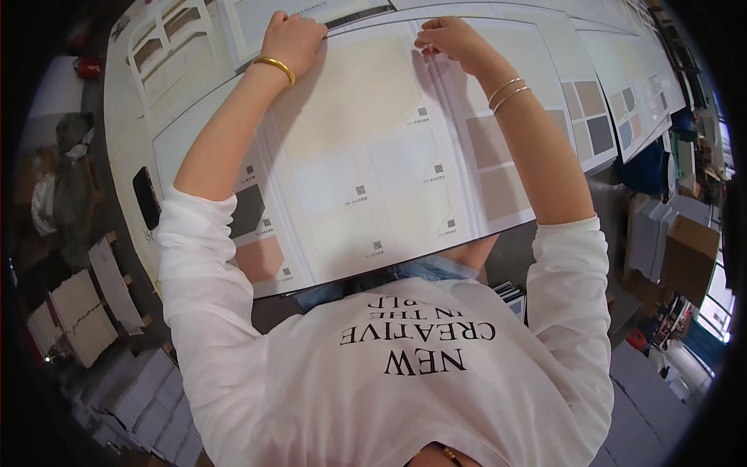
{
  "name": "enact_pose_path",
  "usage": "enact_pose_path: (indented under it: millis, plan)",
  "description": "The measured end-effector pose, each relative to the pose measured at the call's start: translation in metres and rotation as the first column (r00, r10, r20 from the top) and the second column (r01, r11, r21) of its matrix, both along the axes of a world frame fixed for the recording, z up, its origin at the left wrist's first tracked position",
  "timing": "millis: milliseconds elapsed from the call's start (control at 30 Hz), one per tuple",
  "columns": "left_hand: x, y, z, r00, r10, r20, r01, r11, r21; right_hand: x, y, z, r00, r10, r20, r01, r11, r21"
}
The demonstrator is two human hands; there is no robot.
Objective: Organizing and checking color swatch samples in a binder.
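Note:
A large folding colour sample board (369, 218) lies open in front of me, with pale swatches on its middle panel. The big cream swatch (354, 93) fills the far part of that panel. At its far left corner rests my left hand (292, 40), a gold bangle on the wrist, its fingers curled in. My right hand (453, 42), with two thin silver bangles, is at the far right corner beside the fold, fingers bent together. Whatever either set of fingertips pinches is hidden. Smaller swatches show on the side panels, among them a dark grey swatch (248, 212) and a pinkish swatch (259, 259).
A black phone (146, 198) lies on the table at the left. White cut-out frames (167, 47) are at the far left, and more sample boards (630, 86) overlap at the far right. Cardboard boxes (689, 253) and stacked pale sheets (148, 397) stand around the table.

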State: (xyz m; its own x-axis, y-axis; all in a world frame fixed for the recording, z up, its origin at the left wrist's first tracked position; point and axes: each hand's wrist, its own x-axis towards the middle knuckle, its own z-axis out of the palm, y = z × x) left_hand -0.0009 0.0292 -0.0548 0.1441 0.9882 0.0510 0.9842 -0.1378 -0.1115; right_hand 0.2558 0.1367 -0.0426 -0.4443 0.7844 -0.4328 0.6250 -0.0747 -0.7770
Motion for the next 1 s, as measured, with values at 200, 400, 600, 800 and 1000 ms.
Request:
enact_pose_path:
  millis: [200,400,600,800,1000]
  plan:
    - [-0.002,-0.002,-0.015,0.989,-0.078,-0.123,0.087,0.994,0.068,0.005,0.018,-0.036,0.998,0.021,-0.063,-0.023,0.999,-0.031]
    - [-0.004,0.002,-0.025,0.962,-0.119,-0.246,0.158,0.977,0.143,0.004,0.029,-0.047,0.998,0.018,-0.067,-0.025,0.994,-0.109]
    - [0.003,-0.003,-0.004,0.957,-0.105,-0.269,0.147,0.979,0.139,-0.005,0.007,-0.016,0.988,-0.142,-0.067,0.146,0.988,0.056]
    - [-0.007,-0.006,-0.017,0.959,-0.171,-0.224,0.235,0.924,0.301,-0.006,0.006,-0.016,0.986,-0.141,-0.086,0.141,0.99,-0.004]
    - [-0.004,-0.003,-0.011,0.991,-0.118,-0.057,0.13,0.948,0.291,-0.01,0.004,-0.024,0.978,-0.159,-0.136,0.151,0.987,-0.062]
